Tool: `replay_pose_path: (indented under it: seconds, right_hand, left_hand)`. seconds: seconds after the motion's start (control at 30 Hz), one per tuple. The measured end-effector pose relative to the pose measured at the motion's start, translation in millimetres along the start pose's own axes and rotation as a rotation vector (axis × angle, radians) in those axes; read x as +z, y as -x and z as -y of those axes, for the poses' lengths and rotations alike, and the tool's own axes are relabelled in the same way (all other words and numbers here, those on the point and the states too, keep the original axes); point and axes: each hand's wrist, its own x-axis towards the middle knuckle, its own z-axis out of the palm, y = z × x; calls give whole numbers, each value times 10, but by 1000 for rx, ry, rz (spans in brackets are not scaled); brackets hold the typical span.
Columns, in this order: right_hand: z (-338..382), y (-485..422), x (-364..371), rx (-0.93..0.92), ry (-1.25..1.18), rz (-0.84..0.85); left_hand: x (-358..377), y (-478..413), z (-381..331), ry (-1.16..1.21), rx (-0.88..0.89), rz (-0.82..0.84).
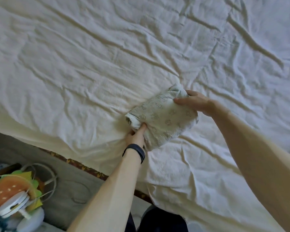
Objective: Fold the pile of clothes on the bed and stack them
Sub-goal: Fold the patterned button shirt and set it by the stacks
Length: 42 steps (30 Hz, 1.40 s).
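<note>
Folded printed garment (162, 118) lies on the wrinkled white sheet (90, 56) near the bed's near edge — compact bundle, pale with a small grey pattern; left hand (135, 135) pinches its near-left corner, black wristband (135, 152) on that wrist; right hand (193, 101) grips the far-right end, thumb on top; toys (15, 195) on the floor lower left — unclear what exactly.

- garment (162, 118), folded, pale with small prints: 1, held between the fingers of both hands
- hands: 2, left hand (135, 137) and right hand (193, 102)
- wristband (134, 152), black: 1, behind the left fingers
- sheet (90, 56), white: 1, under the fingers
- toy (13, 190), burger-shaped: 1, well left of the fingers
- cable (52, 176), white: 1, beside the toy
</note>
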Motion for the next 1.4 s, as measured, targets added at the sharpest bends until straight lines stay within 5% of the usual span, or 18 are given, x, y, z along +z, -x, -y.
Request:
replay_pose_path:
  seconds: [0.17,0.4,0.5,0.67,0.77,1.1,1.4]
  right_hand:
    - [-689,367,-19,-70,-453,-69]
    - [-1555,890,276,24,-689,-354]
    - [-1696,838,417,24,-759,-413]
    - [-1796,871,263,-65,-864,-182]
    - [-1803,1039,180,-121,-869,-220]
    - [-1454,3361,-832,-569,-994,-549]
    - [-1786,6018,-1304,-780,-965,-1005]
  left_hand:
    - [-33,-54,-102,-226,269,162]
    - [388,-83,-362,-753,445,271]
    - [519,-142,-270,-734,475,235]
    - [479,-137,-287,-645,448,291]
    - [528,119,-361,-625,502,311]
    - [1453,2956,-839,-625,791,699]
    - [2084,5372,-194,-724,922,1123]
